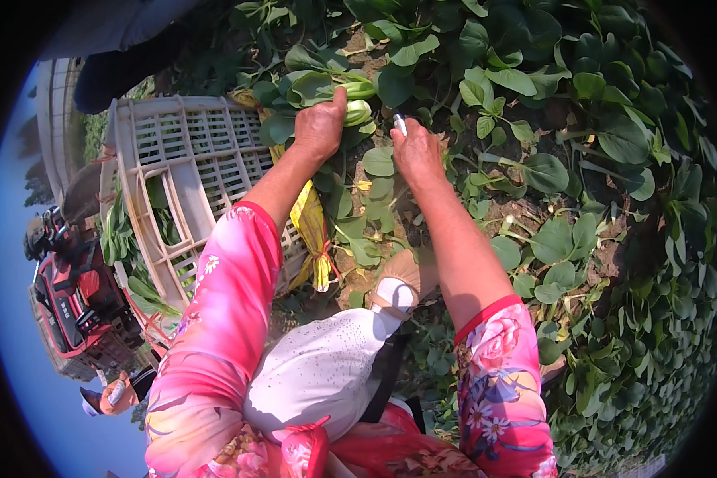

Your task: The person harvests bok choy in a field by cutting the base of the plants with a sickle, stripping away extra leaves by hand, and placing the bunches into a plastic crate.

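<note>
My left hand (322, 126) is closed around cut bok choy (358, 112), pale stem ends facing right and leaves (308, 88) spreading to the left. Just to its right, my right hand (417, 152) grips a small tool (400, 123). Only a silvery metal part of it shows past the fingers; the rest is hidden, so its kind is unclear. Between and below the hands lie soil and low loose leaves (378, 161). A pale slatted plastic crate (194, 203) holding leafy greens (119, 230) stands beside my left forearm.
A yellow plastic sack (310, 221) lies along the crate's near side. Bok choy plants (621, 137) grow densely to the right. My shoe (403, 278) rests among leaves. Behind the crate are a red vehicle (74, 299) and a person in a hat (116, 394). Someone's dark shoe (116, 77) shows at upper left.
</note>
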`<state>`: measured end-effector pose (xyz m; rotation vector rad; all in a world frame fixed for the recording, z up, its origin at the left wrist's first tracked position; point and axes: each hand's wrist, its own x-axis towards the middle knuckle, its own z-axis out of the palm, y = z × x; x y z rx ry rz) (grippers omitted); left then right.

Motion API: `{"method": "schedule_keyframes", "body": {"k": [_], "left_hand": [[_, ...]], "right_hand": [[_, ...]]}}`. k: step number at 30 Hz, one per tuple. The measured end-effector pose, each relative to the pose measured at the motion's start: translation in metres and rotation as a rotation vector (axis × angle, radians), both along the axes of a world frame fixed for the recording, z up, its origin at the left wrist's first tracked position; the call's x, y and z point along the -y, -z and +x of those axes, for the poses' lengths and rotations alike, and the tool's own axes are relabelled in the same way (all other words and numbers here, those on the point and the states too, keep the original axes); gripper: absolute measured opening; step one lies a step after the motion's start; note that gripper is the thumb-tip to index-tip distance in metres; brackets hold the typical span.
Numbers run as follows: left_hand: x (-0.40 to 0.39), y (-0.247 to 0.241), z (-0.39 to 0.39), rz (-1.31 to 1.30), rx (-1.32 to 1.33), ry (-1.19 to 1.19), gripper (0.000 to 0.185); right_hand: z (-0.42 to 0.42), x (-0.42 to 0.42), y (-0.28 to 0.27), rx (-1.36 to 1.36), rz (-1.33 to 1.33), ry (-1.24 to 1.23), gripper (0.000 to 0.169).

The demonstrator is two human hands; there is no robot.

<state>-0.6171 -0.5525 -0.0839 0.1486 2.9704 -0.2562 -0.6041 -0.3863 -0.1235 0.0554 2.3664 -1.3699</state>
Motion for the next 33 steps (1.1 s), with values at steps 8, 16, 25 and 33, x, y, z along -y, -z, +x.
{"method": "schedule_keyframes", "body": {"k": [8,16,25,33], "left_hand": [[-0.006,-0.003,0.005,0.025,0.007,-0.062,0.020],[-0.052,-0.049,0.006,1.008,0.303,-0.200,0.056],[-0.174,-0.097,0.012,1.669,1.094,-0.157,0.078],[-0.171,-0.142,0.006,1.591,0.847,0.199,0.082]], "right_hand": [[-0.002,0.000,-0.013,0.066,0.044,-0.051,0.026],[0.066,-0.105,-0.031,0.043,-0.132,0.339,0.041],[0.066,-0.209,-0.116,-0.384,-0.589,0.350,0.049],[0.081,-0.211,-0.112,-0.099,-0.604,0.675,0.037]]}}
